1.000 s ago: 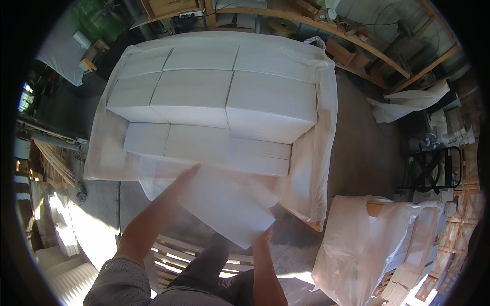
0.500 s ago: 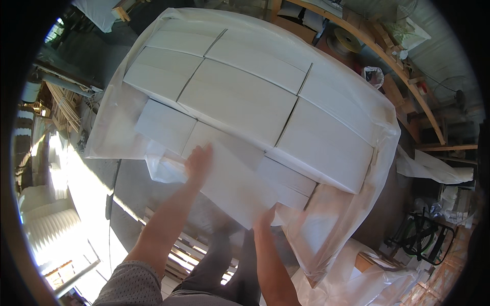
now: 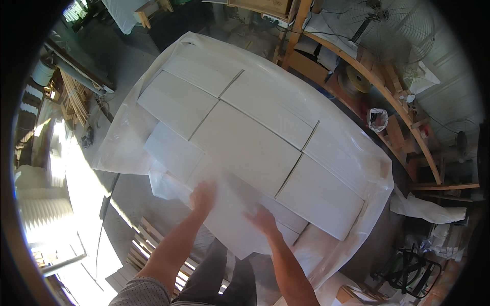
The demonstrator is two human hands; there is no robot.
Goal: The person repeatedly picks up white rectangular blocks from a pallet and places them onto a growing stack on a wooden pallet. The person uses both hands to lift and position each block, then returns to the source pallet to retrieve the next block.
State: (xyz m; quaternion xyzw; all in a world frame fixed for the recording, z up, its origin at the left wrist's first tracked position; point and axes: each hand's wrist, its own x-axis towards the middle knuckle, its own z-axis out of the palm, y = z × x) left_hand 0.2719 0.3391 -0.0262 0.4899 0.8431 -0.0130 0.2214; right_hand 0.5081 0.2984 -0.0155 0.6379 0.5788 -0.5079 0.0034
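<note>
A white flat box or panel [image 3: 232,228] lies at an angle at the near side of a stack, its near corner sticking out over my legs. My left hand [image 3: 204,196], motion-blurred, rests at its left edge; its grip is unclear. Over its right part is my right hand [image 3: 263,219], fingers apart and blurred, with nothing visible in them. Beyond, several white boxes [image 3: 245,140] lie side by side in rows. A lower white box [image 3: 173,150] sits left of my left hand, another [image 3: 286,217] right of my right hand.
Clear plastic sheeting [image 3: 380,171] wraps the stack's edges and hangs at its near corners. A slatted wooden pallet [image 3: 140,245] lies by my legs. Wooden shelving [image 3: 403,109] and a wire fan [image 3: 380,28] stand far right; a black metal frame [image 3: 411,273] is near right.
My right hand has left the panel's near corner and moved up over its surface. My left hand stays near the left edge. The whole view has shifted, with the stack lower in it.
</note>
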